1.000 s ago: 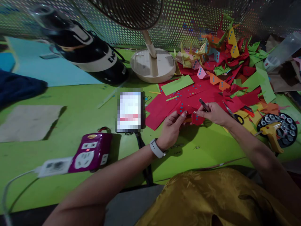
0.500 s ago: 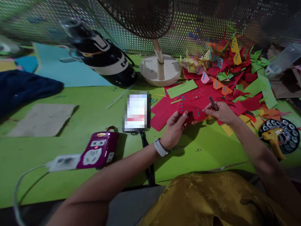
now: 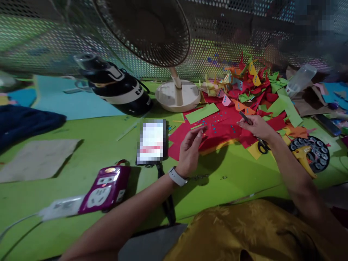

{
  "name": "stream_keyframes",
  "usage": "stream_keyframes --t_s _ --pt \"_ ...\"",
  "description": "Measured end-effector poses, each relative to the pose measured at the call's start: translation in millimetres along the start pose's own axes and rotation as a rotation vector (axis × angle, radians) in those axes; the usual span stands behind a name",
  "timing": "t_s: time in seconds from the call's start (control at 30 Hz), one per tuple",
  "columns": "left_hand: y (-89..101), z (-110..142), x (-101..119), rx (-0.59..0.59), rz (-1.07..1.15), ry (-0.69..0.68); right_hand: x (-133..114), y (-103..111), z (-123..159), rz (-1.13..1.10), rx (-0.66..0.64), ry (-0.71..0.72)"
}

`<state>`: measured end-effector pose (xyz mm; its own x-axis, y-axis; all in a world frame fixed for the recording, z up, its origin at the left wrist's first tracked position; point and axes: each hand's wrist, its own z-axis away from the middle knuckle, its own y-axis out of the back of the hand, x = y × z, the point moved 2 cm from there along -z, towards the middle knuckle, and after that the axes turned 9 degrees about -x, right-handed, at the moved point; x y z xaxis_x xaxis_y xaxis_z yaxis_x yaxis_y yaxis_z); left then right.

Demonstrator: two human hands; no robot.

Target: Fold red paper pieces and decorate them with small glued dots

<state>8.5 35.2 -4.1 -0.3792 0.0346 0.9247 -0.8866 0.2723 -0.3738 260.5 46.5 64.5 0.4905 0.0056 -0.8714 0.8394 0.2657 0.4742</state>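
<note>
My left hand, with a pale watch band on the wrist, hovers at the near left edge of the red paper. Its fingers are loosely curled and apart, and I see nothing held in them. Small blue dots are scattered over the red sheet beyond the fingertips. My right hand is closed around a dark pen-like tool above the paper's right side; its exact kind is unclear. Black-handled scissors lie under my right wrist. A yellow strip shows along the red paper's near edge.
A heap of coloured paper scraps lies behind. Around stand a fan, a dark bottle, a lit phone and a purple power adapter. A yellow glue gun rests by a black round tray.
My left hand has let go of the dotted red paper piece and drawn back to the left. My right hand still holds the dark tool. The camera view has shifted right and up.
</note>
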Motion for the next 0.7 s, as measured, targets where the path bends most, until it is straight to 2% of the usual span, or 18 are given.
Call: stream_keyframes --t_s 0.07,0.13,0.2,0.3,0.37,0.53,0.7 --pt "1.8 -3 1 0.002 -0.076 -0.046 -4 -3 2 0.043 -0.099 0.009" --pt "1.0 -3 0 -0.062 -0.114 -0.008 -7 -6 3 0.09 -0.164 0.028" --pt "-0.9 -2 -2 -0.132 -0.12 0.068 -8 -10 3 0.122 -0.186 0.046" --pt "-1.8 0 -3 -0.154 -0.15 0.131 -7 -15 1 0.106 -0.176 0.05" --pt "-1.1 0 -3 -0.138 -0.181 0.132 -5 -18 0 0.048 -0.148 0.035" --pt "0.1 -2 -1 -0.105 -0.199 0.139 2 -19 -5 -0.236 0.062 -0.086" --pt "-0.5 -1 0 -0.082 -0.177 0.159 5 -15 -6 -0.342 0.124 -0.137"
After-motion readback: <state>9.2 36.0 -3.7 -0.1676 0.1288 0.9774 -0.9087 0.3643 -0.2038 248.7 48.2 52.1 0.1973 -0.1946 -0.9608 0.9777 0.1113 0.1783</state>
